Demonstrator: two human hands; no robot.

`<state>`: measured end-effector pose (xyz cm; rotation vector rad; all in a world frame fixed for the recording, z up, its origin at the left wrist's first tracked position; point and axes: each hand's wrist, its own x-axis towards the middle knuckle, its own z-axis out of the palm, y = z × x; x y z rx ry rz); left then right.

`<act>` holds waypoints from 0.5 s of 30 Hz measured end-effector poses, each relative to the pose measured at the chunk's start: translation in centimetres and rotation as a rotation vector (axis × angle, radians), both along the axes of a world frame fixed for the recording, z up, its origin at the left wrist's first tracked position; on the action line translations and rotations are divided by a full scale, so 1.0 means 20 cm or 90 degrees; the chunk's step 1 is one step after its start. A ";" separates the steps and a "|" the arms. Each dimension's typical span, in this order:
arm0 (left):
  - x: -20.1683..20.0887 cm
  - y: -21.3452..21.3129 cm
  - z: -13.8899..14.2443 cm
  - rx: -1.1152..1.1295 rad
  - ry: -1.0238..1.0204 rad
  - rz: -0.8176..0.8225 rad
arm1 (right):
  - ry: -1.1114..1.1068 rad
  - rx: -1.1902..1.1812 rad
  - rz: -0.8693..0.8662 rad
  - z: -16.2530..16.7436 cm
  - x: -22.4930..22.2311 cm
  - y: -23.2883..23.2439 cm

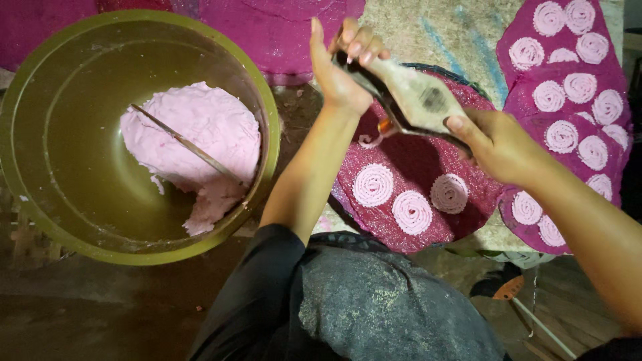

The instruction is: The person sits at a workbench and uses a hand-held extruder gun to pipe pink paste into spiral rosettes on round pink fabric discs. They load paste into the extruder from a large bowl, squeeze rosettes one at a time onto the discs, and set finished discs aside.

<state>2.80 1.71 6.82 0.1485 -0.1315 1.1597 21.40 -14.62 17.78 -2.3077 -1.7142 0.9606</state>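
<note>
Both hands, left [341, 70] and right [498, 144], clenched on a dough-filled piping bag [418, 97] above a magenta round mat [408, 160]; uneven squeezing risks broken spirals [373, 185].

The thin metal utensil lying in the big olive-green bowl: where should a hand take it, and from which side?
Probably grip the thin metal utensil at its bare upper-left end, coming from above over the olive-green bowl's open left half. That end slants free of the pink dough mound, while the lower-right end lies against dough near the rim.
</note>
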 end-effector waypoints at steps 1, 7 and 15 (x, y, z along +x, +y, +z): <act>0.01 0.02 0.02 0.007 0.018 0.012 | 0.013 0.018 -0.002 -0.01 0.00 0.01; -0.12 0.03 0.03 0.040 0.001 -0.005 | 0.092 0.042 0.026 -0.10 -0.05 -0.02; 0.03 0.05 0.02 -0.031 0.042 0.012 | 0.014 0.027 -0.012 -0.03 0.01 0.01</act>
